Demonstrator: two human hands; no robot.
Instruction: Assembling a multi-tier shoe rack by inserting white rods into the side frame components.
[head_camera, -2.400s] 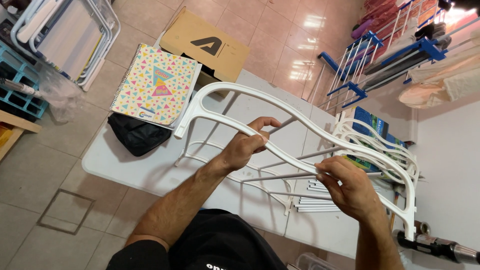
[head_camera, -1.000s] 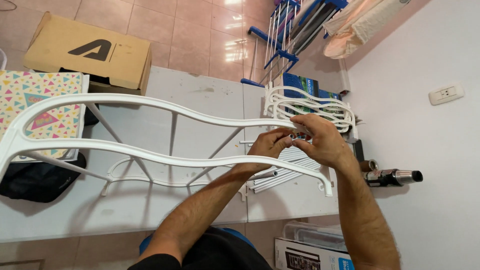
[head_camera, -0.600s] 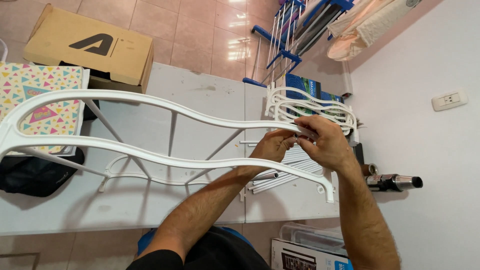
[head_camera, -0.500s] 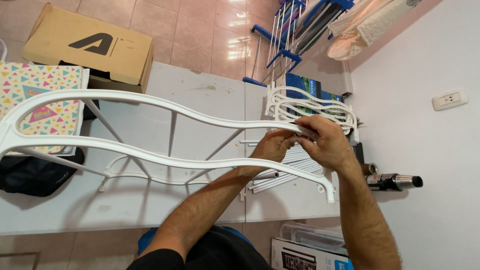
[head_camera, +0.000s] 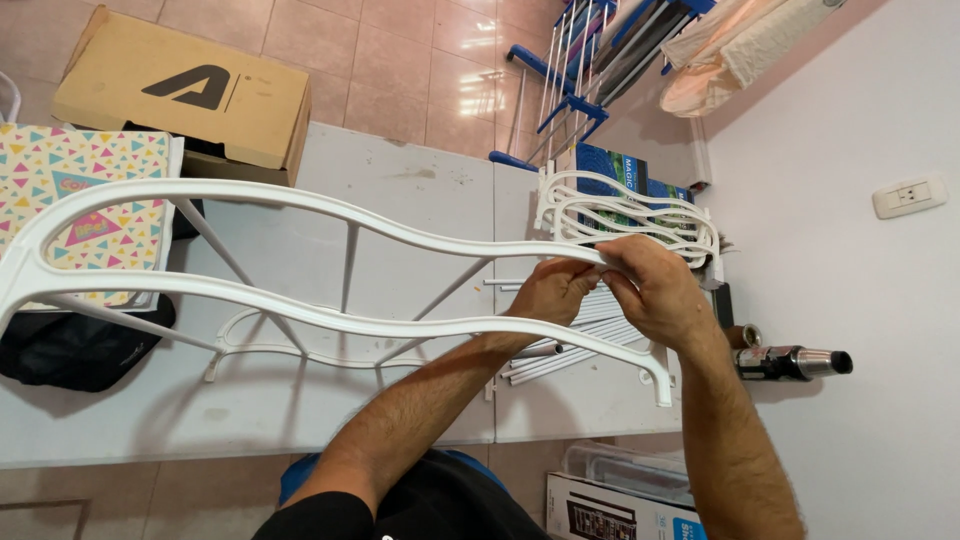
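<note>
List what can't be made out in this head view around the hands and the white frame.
- Where the left hand and right hand meet on the white wavy frame: fingers cover the spot, so any small part is hidden.
- White rods: partly behind the forearms.
- Black bag: cut by the left edge.
- Blue drying rack: cut by the top edge.

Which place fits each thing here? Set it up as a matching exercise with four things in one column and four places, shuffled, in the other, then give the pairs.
Things:
1. white frame
2. cardboard box
3. patterned bag
4. frame stack

Places:
A. on the floor past the table's far edge
B. at the table's left end, under the frame's tip
C. on the table just beyond both hands
D. held above the table, its right end pinched by the left hand and right hand

Pairs: 1-D, 2-A, 3-B, 4-C
</note>
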